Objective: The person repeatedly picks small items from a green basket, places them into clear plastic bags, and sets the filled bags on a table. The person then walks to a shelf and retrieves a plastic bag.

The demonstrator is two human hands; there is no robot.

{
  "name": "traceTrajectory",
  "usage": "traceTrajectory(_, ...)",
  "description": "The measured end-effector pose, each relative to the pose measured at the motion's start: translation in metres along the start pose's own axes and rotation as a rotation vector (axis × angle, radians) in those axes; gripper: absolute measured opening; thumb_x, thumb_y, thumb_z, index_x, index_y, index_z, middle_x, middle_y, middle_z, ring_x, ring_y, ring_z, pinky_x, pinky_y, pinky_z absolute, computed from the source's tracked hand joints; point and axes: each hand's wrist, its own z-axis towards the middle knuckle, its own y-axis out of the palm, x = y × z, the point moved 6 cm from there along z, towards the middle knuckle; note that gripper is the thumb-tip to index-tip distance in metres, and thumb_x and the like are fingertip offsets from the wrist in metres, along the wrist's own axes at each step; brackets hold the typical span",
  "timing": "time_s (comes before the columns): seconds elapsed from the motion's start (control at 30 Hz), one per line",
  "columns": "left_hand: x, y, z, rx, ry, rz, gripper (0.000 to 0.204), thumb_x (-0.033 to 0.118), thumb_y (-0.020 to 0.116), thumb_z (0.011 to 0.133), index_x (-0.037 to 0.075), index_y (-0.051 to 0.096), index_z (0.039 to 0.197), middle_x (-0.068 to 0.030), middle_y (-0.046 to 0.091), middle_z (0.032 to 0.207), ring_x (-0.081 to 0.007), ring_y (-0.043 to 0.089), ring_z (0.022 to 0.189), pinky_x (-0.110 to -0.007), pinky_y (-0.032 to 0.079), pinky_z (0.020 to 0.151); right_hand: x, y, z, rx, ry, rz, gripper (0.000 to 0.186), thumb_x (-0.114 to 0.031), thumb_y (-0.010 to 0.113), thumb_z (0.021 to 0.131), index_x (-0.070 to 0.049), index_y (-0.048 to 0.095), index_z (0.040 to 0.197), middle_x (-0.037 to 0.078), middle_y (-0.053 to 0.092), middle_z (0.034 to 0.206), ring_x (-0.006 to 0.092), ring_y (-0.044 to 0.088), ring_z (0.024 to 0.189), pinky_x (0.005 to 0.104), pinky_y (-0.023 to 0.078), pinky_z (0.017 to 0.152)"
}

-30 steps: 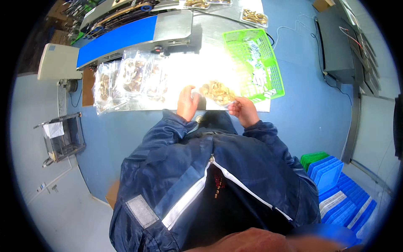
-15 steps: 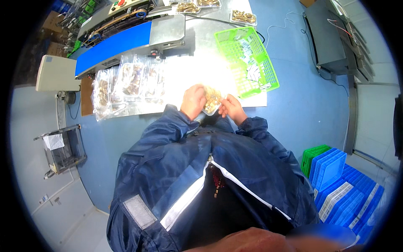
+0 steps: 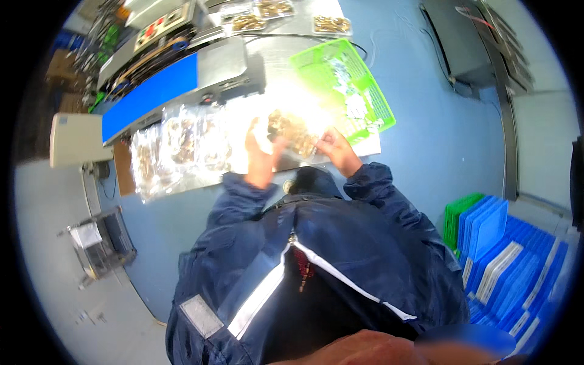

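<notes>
A clear tray of light golden-brown pieces (image 3: pixel 292 134), perhaps dried mushrooms, is held over the steel table's front. My right hand (image 3: pixel 339 150) grips its right end. My left hand (image 3: pixel 261 155) is at its left side, blurred and washed out by glare, so its grip is unclear. To the left lie several clear bags with trays of brown pieces (image 3: pixel 182 146). On the right sits a green plastic basket (image 3: pixel 380 106) holding small white packets (image 3: pixel 356 104).
A conveyor machine with a blue belt (image 3: pixel 152 97) runs along the table's back left, beside a pale box (image 3: pixel 76 139). Filled trays (image 3: pixel 331 25) stand at the back. A metal cart (image 3: pixel 103 240) is at left, stacked blue crates (image 3: pixel 511 274) at lower right, a dark metal unit (image 3: pixel 462 48) at upper right.
The tray turned upright in my hands, then tilted back; my left hand moved left from over it. The view has shifted, moving the table leftward in the picture.
</notes>
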Motion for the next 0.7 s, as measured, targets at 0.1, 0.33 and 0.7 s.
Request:
traceTrajectory(0.1,-0.048,-0.035,-0.004,-0.306,-0.726,-0.510,0.065,0.021,0.070,0.087,-0.001,0.039,0.140,-0.0121,0.051,0.136,-0.0260,0.047,0.126,-0.039,0.034,0.108,-0.045,-0.004,-0.026,-0.188,0.089,-0.090,0.028,-0.011,0.058,0.094,-0.001,0.051,0.120,0.009,0.060,0.112,0.0166,0.058,0.104,0.0309,0.046,0.091)
traceTrajectory(0.33,-0.066,-0.045,-0.022,-0.183,-0.996,-0.879,0.023,0.020,0.064,0.092,0.003,0.063,0.107,-0.0081,0.065,0.102,-0.0205,0.064,0.094,-0.038,0.051,0.081,-0.046,-0.109,0.037,0.038,0.168,-0.594,0.021,-0.012,0.062,0.088,-0.004,0.059,0.107,0.015,0.064,0.110,0.0282,0.064,0.097,0.0405,0.052,0.078)
traceTrajectory(0.7,-0.112,-0.035,-0.019,0.187,-1.126,-0.880,0.019,0.020,0.066,0.090,0.007,0.061,0.104,-0.0043,0.063,0.088,-0.0165,0.062,0.075,-0.033,0.050,0.064,0.027,-0.176,0.093,0.082,0.174,-1.478,0.021,-0.024,0.066,0.082,-0.006,0.066,0.091,0.019,0.067,0.087,0.0374,0.065,0.084,0.0475,0.050,0.073)
